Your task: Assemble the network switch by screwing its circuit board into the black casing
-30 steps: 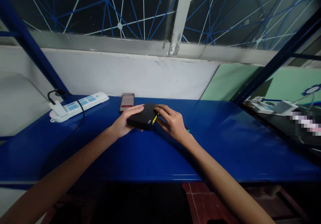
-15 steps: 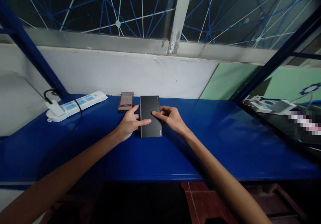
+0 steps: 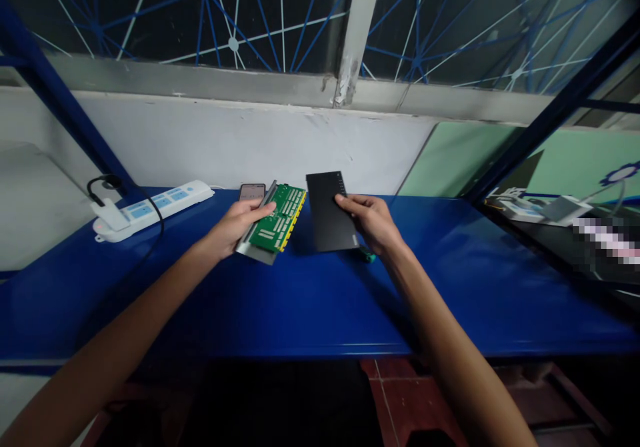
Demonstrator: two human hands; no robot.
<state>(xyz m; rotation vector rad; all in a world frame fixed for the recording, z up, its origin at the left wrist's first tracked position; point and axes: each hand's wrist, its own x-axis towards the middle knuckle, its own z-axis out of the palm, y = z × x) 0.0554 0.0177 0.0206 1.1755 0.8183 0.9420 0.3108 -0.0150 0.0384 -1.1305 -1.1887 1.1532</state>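
My left hand (image 3: 239, 225) is closed on a green circuit board (image 3: 280, 217) that sits in a grey metal tray, with yellow connectors along its right edge. The board is tilted, its top leaning right. In my right hand (image 3: 373, 220) is a flat black cover (image 3: 330, 213) with small markings near its upper right edge, gripped by its right side with the thumb on top. The cover and the board are apart, a gap between them. A small green object (image 3: 367, 255) shows under my right hand; I cannot tell what it is.
Both hands are over a blue table (image 3: 320, 313). A phone (image 3: 253, 192) lies behind my left hand. At the back left is a white power strip (image 3: 155, 210) with a black cable (image 3: 159, 223) plugged in. Blue frame posts rise on both sides, and a wall stands behind.
The black case held in both hands has come apart. My right hand has moved the cover right and up; my left hand has moved left with the board, which is now exposed.
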